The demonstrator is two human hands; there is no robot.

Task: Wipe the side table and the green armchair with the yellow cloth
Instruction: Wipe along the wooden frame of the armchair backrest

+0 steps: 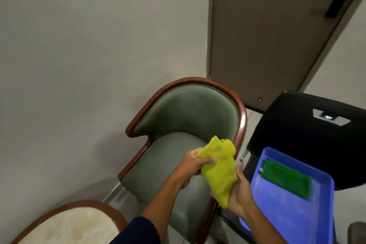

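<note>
Both hands hold the cloth (218,172) at lower centre of frame, above the armchair (178,144) seat. Left hand (191,164): grip closed on the cloth's upper left edge, thumb across the fabric. Right hand (240,194): grip closed around the bunched lower end. Side table (65,224), pale surface with wood rim, sits at lower left. Blue tray (287,214) with a folded green cloth (287,178) rests on a black chair (309,144) at right.
</note>
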